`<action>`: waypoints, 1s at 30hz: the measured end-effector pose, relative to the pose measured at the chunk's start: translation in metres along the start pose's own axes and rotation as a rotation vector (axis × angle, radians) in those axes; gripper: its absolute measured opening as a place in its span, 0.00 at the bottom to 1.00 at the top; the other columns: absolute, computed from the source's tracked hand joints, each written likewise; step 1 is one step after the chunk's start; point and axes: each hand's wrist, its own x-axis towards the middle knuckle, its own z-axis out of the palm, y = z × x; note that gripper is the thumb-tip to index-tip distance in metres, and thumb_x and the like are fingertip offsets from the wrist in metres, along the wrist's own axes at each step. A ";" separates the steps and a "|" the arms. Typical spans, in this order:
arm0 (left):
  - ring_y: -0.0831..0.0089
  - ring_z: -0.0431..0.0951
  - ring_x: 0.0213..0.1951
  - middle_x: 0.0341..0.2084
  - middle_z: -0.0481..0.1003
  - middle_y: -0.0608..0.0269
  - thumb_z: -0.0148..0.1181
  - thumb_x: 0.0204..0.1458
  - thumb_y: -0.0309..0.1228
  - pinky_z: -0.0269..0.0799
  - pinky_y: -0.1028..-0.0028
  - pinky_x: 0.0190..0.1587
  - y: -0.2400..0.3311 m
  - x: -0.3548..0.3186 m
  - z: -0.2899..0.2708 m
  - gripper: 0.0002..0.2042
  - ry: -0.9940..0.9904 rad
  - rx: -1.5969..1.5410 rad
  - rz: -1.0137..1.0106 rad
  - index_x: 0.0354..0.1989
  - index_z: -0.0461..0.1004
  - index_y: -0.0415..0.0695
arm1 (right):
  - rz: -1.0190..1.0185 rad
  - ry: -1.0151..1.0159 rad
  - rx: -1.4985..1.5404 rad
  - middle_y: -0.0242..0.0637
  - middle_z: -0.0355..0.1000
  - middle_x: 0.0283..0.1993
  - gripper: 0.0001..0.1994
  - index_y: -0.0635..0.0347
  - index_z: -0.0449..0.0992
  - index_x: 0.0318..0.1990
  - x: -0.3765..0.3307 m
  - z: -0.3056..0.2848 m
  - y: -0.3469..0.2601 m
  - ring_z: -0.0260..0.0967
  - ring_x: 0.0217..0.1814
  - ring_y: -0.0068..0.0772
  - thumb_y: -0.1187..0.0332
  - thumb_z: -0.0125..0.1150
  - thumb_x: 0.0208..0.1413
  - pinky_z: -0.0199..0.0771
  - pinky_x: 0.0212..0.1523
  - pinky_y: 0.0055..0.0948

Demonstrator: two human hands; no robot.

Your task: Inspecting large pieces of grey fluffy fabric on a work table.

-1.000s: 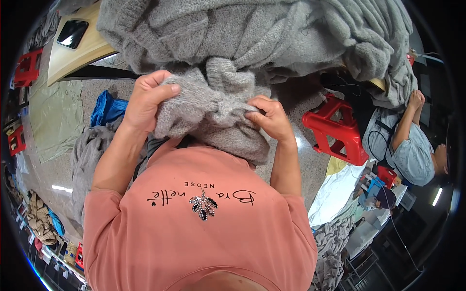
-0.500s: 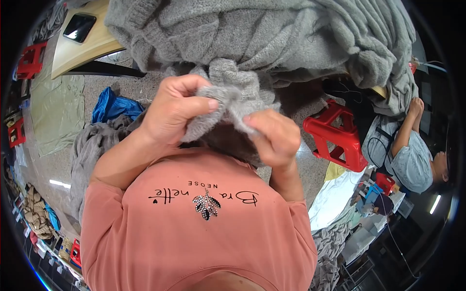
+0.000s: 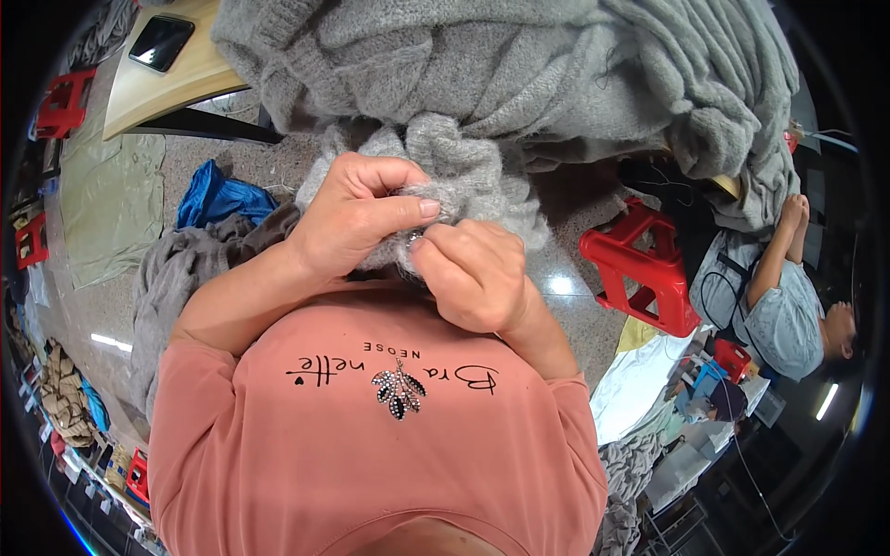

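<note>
Your left hand pinches the gray knit piece between thumb and forefinger before your chest, and your right hand, fingers curled, pinches it at 4 o'clock from there. Around them, a gray knit heap blocks 12 o'clock, a table edge bearing a phone lies at 10, blue cloth at 9. At 3, a strip of floor separates you from a red stool, a co-worker beyond.
</note>
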 end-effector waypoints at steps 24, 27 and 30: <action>0.83 0.70 0.27 0.23 0.74 0.64 0.58 0.42 0.19 0.66 0.82 0.29 -0.013 -0.002 -0.001 0.06 0.150 0.313 0.298 0.30 0.73 0.34 | 0.284 0.117 0.036 0.44 0.67 0.29 0.15 0.67 0.68 0.34 -0.004 0.010 0.013 0.67 0.26 0.38 0.86 0.53 0.33 0.67 0.25 0.26; 0.79 0.72 0.27 0.24 0.74 0.61 0.58 0.40 0.17 0.67 0.81 0.29 -0.017 -0.003 -0.002 0.07 0.141 0.446 0.420 0.30 0.74 0.35 | 0.363 -0.029 0.341 0.44 0.67 0.30 0.14 0.66 0.69 0.33 0.000 0.000 0.022 0.68 0.28 0.37 0.85 0.54 0.33 0.67 0.29 0.26; 0.74 0.74 0.26 0.24 0.73 0.59 0.57 0.38 0.15 0.68 0.79 0.28 -0.015 -0.002 -0.002 0.09 0.134 0.574 0.542 0.30 0.74 0.36 | 0.489 -0.087 0.287 0.43 0.68 0.31 0.13 0.66 0.70 0.32 0.001 -0.004 0.015 0.69 0.29 0.37 0.85 0.53 0.34 0.67 0.29 0.27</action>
